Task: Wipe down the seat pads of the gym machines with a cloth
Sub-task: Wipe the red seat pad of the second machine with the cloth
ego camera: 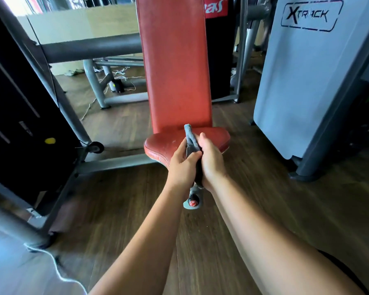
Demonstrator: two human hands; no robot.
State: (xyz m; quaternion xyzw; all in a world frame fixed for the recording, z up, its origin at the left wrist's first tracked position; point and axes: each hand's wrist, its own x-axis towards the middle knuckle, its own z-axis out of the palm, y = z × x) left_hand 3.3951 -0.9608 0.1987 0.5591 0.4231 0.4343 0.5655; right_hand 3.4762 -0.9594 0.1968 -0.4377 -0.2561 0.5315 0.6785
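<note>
Over the front edge of a red seat pad (166, 143), both hands meet around a grey cloth (191, 139). The left hand (182, 167) has its fingers (193, 156) curled shut over the near part of the cloth, thumb side up. The right hand (211, 160) presses against it from the other side, its fingers wrapped around the same cloth so that the two hands touch. A bunched end of the cloth sticks up beyond the fingers and reaches toward the seam where the seat pad joins the tall red back pad (175, 64), which stands upright behind it. Whether the cloth rests on the seat pad or is held just above it cannot be told.

Just below the wrists, a grey post with a red and black knob (193, 202) juts out from under the seat, close to the wooden floor (232, 209). To the left stands a dark machine frame (58, 86) with a slanted grey bar and a yellow spot on its black panel. To the right, well apart from the hands, is a pale grey cover (303, 81) marked XTRACK. Thin white cords (119, 73) lie on the floor behind the seat, near more grey tubing.
</note>
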